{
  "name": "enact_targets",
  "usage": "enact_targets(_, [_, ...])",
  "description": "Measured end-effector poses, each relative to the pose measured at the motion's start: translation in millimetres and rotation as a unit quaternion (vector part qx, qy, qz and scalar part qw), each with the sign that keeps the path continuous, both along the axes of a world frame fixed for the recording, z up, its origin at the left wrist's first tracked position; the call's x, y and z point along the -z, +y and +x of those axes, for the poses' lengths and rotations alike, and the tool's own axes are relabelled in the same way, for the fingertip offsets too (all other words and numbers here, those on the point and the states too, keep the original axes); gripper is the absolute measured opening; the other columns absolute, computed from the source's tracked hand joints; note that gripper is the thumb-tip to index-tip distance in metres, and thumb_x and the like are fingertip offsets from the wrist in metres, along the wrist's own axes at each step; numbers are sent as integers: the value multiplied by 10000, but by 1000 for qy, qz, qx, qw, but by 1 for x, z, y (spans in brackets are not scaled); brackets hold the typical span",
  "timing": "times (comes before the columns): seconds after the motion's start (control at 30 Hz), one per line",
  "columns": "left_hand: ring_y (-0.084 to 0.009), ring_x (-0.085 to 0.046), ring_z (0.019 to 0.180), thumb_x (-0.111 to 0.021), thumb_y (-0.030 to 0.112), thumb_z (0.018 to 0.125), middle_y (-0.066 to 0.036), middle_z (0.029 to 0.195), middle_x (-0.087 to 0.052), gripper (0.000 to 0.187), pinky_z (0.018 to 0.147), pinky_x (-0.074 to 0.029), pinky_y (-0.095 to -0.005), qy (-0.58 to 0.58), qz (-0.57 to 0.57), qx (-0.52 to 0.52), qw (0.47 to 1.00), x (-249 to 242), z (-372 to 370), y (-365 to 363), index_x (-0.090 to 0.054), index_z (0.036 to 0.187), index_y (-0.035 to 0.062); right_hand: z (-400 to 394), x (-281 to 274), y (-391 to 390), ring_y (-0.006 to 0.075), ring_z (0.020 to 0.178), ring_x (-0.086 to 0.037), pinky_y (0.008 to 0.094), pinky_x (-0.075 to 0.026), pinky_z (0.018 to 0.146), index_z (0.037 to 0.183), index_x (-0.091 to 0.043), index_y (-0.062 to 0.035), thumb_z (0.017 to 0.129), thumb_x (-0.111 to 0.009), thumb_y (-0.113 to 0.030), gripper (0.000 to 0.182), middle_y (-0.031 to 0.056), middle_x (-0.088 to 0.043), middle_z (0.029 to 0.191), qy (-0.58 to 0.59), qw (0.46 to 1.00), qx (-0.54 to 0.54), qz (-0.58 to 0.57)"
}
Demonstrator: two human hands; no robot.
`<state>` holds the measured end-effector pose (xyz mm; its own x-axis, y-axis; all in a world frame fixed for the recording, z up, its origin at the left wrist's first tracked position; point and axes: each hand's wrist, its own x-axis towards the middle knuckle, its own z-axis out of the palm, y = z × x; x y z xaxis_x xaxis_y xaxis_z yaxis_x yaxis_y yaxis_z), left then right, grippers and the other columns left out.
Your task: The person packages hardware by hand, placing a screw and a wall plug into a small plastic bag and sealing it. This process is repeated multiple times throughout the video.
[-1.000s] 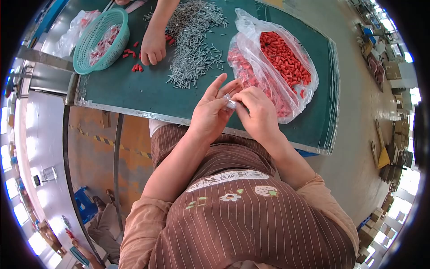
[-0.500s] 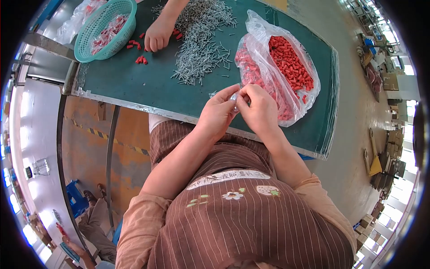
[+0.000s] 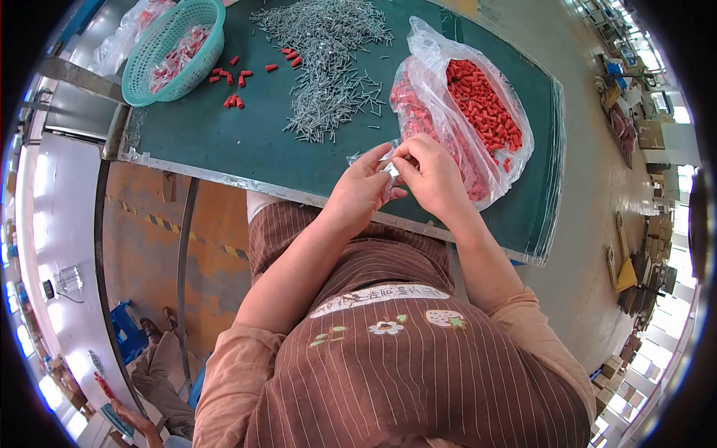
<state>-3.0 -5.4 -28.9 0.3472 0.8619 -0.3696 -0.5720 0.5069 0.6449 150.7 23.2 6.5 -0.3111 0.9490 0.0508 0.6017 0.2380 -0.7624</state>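
My left hand (image 3: 360, 188) and my right hand (image 3: 431, 173) meet above the table's near edge. Between their fingertips is a small clear plastic bag (image 3: 390, 170), shiny and crumpled. The left thumb and fingers close around its lower part, while the right thumb and forefinger pinch its upper end. What the bag contains is hidden by the fingers. Just beyond my right hand, a large clear bag of red plastic plugs (image 3: 482, 104) lies with its mouth spread. Loose metal screws (image 3: 328, 82) form a big pile beyond my left hand.
A teal mesh basket (image 3: 209, 71) with small filled bags stands at the table's far left. Several loose red plugs (image 3: 240, 78) lie beside it. The green table (image 3: 276, 160) has a taped edge. A person's hand (image 3: 131, 418) shows at another table, lower left.
Another person's hand has left the loose red plugs and is out of view there. My hands stay together, with the fingers shifted slightly and more of the small bag showing.
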Motion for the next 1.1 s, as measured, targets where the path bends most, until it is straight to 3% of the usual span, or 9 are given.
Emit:
enact_targets(0.13, [-170,-602,1031,-505,-27,927,-135,1243,-546,679,864,-516,-313,18,12,6,1000,-7,-2,1,-154,1507,-58,4,-3,0,296,826,-603,386,-483,714,906,-646,-20,845,-656,-111,111,132,-606,906,18,998,37,-43])
enact_targets(0.33, [-198,-554,1144,-495,-91,879,-134,1331,-489,777,885,-500,-314,96,56,49,993,-1,-2,3,-105,1543,11,-7,-7,1,277,846,-591,363,-480,730,901,-646,-28,799,-695,-88,127,122,-601,931,79,987,-102,93])
enact_targets(0.43, [-185,-618,868,-470,-105,865,-135,1151,-553,801,765,-538,-297,116,66,58,989,-10,-3,1,-57,1543,1,-2,-9,8,148,837,-556,282,-471,707,944,-647,-32,811,-699,-23,143,47,-575,1015,37,987,-156,-27])
enact_targets(0.53, [-171,-610,850,-445,-120,847,-121,1131,-556,786,720,-535,-294,112,83,55,989,-9,-6,0,-103,1543,9,-7,-7,10,211,825,-589,344,-474,723,906,-652,-30,799,-690,-82,125,94,-593,941,85,983,-151,-66])
enact_targets(0.63, [-143,-594,792,-438,-111,846,-103,1079,-571,728,683,-517,-264,104,35,64,992,-24,-14,4,-207,1526,10,-5,-8,15,148,793,-569,298,-463,710,896,-651,-31,837,-673,-97,91,68,-589,948,174,967,-66,-176])
enact_targets(0.67, [-116,-550,698,-431,-89,844,-63,960,-582,579,635,-482,-235,125,36,54,990,-29,-14,3,-416,1417,-11,-4,1,18,93,779,-543,257,-449,705,917,-643,-24,883,-646,-110,92,31,-593,931,202,962,-68,-171])
enact_targets(0.77, [-78,-500,631,-450,-34,808,11,742,-550,475,528,-358,-204,154,-18,30,988,-8,-15,7,-544,1270,20,-5,6,20,50,786,-512,219,-437,692,953,-606,-23,924,-607,-85,69,6,-583,960,326,916,-19,-235])
enact_targets(1.0, [-35,-344,562,-557,104,888,58,685,-492,202,503,-278,-209,83,-51,-48,994,-23,-37,8,-637,1045,6,3,6,23,62,767,-521,224,-436,686,954,-615,-37,922,-610,-123,92,-1,-596,875,327,898,1,-295])
enact_targets(1.1, [-9,-383,585,-631,183,902,67,689,-540,177,514,-282,-188,304,39,-19,952,-43,-27,10,-666,977,27,1,2,22,48,770,-527,221,-436,676,934,-628,-41,905,-632,-142,105,-10,-604,846,276,920,-14,-278])
